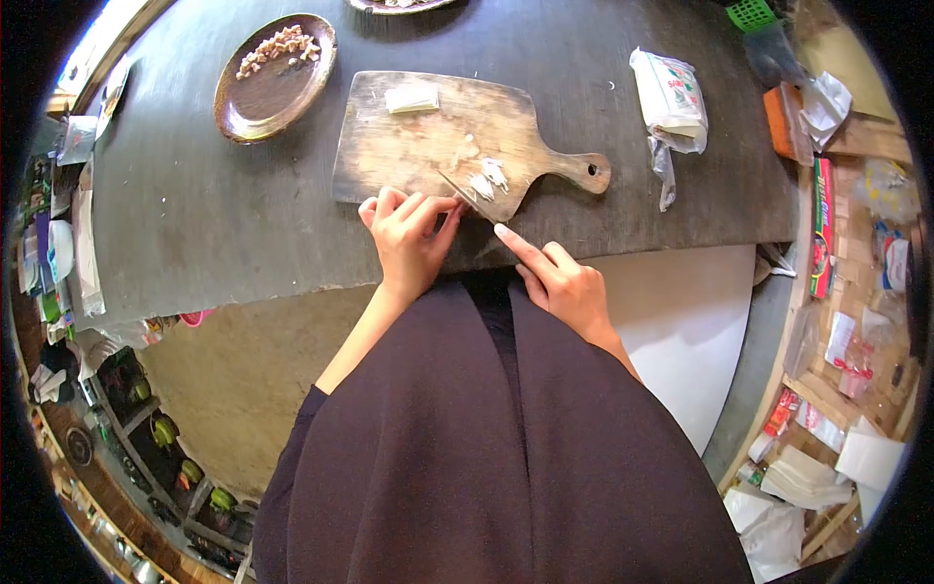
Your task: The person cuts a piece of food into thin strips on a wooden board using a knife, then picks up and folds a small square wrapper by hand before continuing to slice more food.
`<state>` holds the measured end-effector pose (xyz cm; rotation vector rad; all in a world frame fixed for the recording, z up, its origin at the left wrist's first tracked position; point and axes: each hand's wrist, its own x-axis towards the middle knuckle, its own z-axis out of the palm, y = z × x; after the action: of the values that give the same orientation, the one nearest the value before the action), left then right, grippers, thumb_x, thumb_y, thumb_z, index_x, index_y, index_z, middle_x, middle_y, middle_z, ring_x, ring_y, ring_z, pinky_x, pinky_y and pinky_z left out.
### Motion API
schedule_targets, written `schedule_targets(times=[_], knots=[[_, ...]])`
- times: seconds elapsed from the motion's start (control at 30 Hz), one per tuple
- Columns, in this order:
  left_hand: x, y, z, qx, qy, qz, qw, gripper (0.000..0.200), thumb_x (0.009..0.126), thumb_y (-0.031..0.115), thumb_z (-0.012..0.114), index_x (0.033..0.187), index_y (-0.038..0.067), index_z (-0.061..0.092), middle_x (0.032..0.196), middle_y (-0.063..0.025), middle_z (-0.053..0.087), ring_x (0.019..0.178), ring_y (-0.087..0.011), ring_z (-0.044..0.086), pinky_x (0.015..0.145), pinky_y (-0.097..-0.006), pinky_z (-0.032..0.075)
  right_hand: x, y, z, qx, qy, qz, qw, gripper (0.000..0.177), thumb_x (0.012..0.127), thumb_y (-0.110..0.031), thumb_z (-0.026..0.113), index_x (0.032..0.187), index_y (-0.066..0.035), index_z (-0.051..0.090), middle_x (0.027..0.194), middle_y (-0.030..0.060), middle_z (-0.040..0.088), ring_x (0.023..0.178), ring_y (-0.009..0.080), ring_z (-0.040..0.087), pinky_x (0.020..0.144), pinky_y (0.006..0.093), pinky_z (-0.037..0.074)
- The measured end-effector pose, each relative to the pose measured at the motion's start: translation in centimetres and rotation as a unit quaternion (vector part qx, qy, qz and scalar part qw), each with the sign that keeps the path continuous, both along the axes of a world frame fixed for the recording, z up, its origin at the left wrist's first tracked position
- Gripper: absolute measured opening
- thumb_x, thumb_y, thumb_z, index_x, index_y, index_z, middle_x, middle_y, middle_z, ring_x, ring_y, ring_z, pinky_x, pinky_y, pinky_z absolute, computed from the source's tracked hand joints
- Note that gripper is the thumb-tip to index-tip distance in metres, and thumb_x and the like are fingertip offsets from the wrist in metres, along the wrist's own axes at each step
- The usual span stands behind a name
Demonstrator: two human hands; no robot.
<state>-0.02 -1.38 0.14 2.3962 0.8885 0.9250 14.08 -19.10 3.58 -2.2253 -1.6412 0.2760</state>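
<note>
A wooden cutting board point(399, 151) with a handle lies near the table's front edge. My right hand point(564, 287) grips a knife point(471, 198), its index finger stretched along toward the blade, which slants over the board's near edge. Left of the blade, my left hand point(413, 234) is closed, thumb and fingertips pinched together against the board's near edge; whatever they hold is mostly hidden. Thin white slices point(486, 179) lie on the board just beyond the blade, with a few paler bits beside them. Farther back on the board rests a white rectangular block point(412, 97).
A brown oval plate point(263, 107) holding diced pieces point(282, 49) stands at the back left. Another dish point(404, 5) is cut off by the top edge. To the right lies a white plastic packet point(671, 97). Cluttered shelves point(837, 321) flank the table.
</note>
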Motion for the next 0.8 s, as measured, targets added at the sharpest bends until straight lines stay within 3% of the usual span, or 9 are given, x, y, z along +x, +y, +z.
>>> schedule_targets(times=[0.8], knots=[[-0.2,-0.1,-0.2,0.001,0.007,0.003,1.000,0.013,0.076,0.020,0.083,0.085,0.020,0.075,0.065,0.0056,0.056,0.077,-0.0176,0.052,0.087,-0.0389,0.031,-0.2,0.2,-0.2,0.018,0.005,-0.002,1.000,0.063,0.094,-0.025,0.069,0.151,-0.044,0.049,0.075,0.0036,0.051,0.052,0.0240,0.061,0.049,0.0381,0.054]])
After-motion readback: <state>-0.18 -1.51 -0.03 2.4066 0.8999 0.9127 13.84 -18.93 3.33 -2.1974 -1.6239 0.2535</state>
